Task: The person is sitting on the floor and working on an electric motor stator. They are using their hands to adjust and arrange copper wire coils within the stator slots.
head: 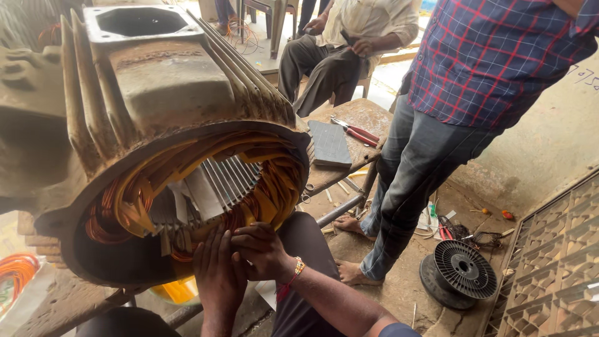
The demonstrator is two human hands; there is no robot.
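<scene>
Stator: a big finned motor housing [156, 93] lies on its side on a rusty bench [368, 115], its open end facing the camera; copper windings [118, 206] with yellow insulation strips ring the slotted steel core [218, 181].
Left hand: the left hand [218, 271] is at the lower rim of the bore, fingers up and pressed against the windings and paper there; whether it pinches anything I cannot tell.
Right hand: the right hand [262, 249] is curled, fingertips bent in against the same lower stretch of coil, just beside and touching the left; a beaded wristband [298, 267] sits on its wrist. What it grips is hidden.
On the bench: a grey ribbed pad [329, 143] and red-handled pliers [357, 132] lie behind the stator.
Floor: an empty black wire spool [460, 273] lies flat on the dirt, with small tools and scraps near it.
Others: a person in a checked shirt [493, 56] and jeans stands barefoot by the bench; another sits on a chair farther back.
Left edge: an orange wire coil [15, 271].
</scene>
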